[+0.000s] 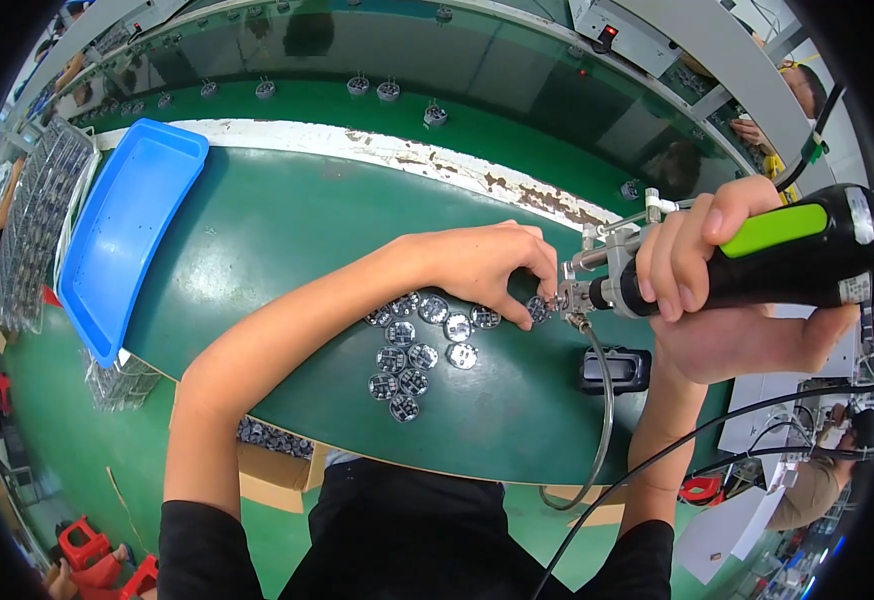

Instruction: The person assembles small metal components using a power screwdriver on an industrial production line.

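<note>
My right hand (702, 265) is wrapped round a black and green electric screwdriver (782, 240), held sideways with its metal tip pointing left. Thumb and fingers of my left hand (492, 268) pinch a small round metal part (538, 309) right at that tip. Whether the tip touches the part, I cannot make out. Several more round parts (422, 356), silver and dark on top, lie in a loose cluster on the green table (287, 215), below my left hand and wrist. A clear hose (605, 400) hangs from the metal fitting at the screwdriver's front.
At the left lies a blue tray (132, 235) beside stacked clear plastic trays (42, 225). Beyond the white ledge (357, 145), a green conveyor (317, 105) carries spaced round parts. A black holder (615, 370) sits near my right forearm. A black cable (697, 435) crosses that forearm. Below the table edge stands a cardboard box (272, 475).
</note>
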A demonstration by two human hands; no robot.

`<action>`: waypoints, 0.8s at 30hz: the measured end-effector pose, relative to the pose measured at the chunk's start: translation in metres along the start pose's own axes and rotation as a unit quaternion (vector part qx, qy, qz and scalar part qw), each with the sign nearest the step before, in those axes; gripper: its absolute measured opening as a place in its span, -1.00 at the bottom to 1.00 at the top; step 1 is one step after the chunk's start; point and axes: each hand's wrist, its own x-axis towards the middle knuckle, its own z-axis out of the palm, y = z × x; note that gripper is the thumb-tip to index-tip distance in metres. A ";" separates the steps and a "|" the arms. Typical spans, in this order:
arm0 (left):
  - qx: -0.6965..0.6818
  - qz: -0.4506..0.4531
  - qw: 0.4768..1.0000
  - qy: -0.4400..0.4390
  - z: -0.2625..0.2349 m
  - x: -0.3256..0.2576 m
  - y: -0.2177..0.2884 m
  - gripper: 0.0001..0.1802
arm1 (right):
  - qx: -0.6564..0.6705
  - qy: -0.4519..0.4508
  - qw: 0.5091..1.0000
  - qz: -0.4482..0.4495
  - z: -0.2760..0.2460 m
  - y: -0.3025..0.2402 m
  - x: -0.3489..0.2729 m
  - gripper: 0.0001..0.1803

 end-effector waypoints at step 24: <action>0.016 -0.012 0.999 0.033 0.004 -0.005 -0.003 -0.56 | -0.004 0.084 0.996 0.026 0.012 0.020 0.000 0.07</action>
